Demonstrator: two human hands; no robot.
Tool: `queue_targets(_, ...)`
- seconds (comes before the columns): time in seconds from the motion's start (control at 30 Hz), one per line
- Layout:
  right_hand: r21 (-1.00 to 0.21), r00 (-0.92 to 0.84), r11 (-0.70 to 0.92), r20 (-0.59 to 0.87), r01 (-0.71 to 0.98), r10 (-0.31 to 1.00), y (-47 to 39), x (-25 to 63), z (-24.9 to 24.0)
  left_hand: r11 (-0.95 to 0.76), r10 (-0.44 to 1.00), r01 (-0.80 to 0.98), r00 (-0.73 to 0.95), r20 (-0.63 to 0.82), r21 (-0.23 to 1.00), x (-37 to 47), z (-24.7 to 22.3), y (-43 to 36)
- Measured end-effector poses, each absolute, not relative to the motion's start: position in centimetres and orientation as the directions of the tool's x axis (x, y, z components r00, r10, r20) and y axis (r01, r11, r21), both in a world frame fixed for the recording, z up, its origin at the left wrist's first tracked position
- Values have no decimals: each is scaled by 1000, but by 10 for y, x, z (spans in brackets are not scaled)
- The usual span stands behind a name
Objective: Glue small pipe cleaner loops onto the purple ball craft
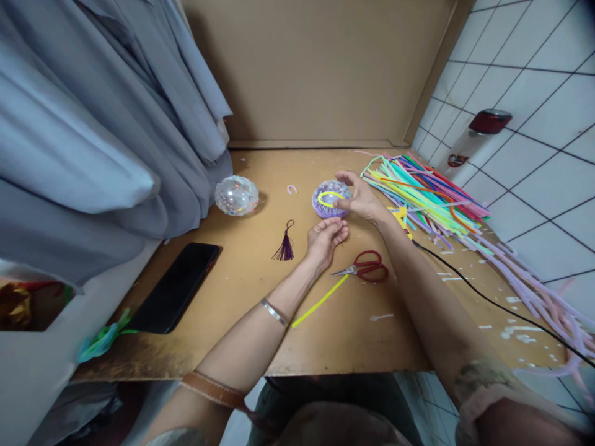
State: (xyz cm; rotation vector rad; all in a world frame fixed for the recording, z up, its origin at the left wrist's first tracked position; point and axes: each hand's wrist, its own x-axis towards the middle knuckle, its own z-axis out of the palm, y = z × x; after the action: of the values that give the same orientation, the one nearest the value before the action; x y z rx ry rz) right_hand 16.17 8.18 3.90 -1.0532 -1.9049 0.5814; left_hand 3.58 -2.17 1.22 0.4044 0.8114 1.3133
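Observation:
A clear ball with purple trim (320, 188) is at the middle of the table. A bright yellow loop of pipe cleaner (331, 194) lies against its front. My right hand (362, 197) grips the ball's right side, thumb by the loop and fingers at the upper edge. Just below the ball, my left hand (325, 240) is closed in a pinch; what it holds is too small to make out. Below it lie red-handled scissors (367, 266) and a straight yellow pipe cleaner (320, 301). A dark purple tassel (285, 245) rests left of my left hand.
Another clear decorated ball (237, 196) and a small pale curved piece (292, 189) stand farther left. A black phone (176, 288) lies near the grey curtain (93, 124). At right are many coloured pipe cleaners (423, 192), a yellow glue gun (400, 222) and its black cord (483, 297).

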Motion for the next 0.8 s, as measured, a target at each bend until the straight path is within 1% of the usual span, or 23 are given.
queue_targets(0.2,-720,-188,546,520,428,833,76,158,42,334,936,-711,171,-308,619,29,15,-26)
queue_targets(0.33,-714,-61,554,589,428,806,74,154,47,330,940,-709,183,-289,623,27,19,-29)
queue_targets(0.43,-711,44,561,635,425,771,73,153,54,260,957,-712,100,-273,652,24,22,-28)
queue_targets(0.53,-706,105,557,656,438,748,69,156,62,89,962,-712,-119,-245,696,15,24,-20)
queue_targets(0.6,-703,115,553,658,447,744,62,157,67,3,944,-730,-224,-243,683,8,25,-14)
queue_targets(0.7,-702,134,538,657,466,742,46,155,67,-23,915,-776,-269,-299,630,0,26,-7)
queue_targets(0.8,-690,194,505,670,518,716,25,150,54,-5,898,-805,-264,-351,594,-5,25,-4)
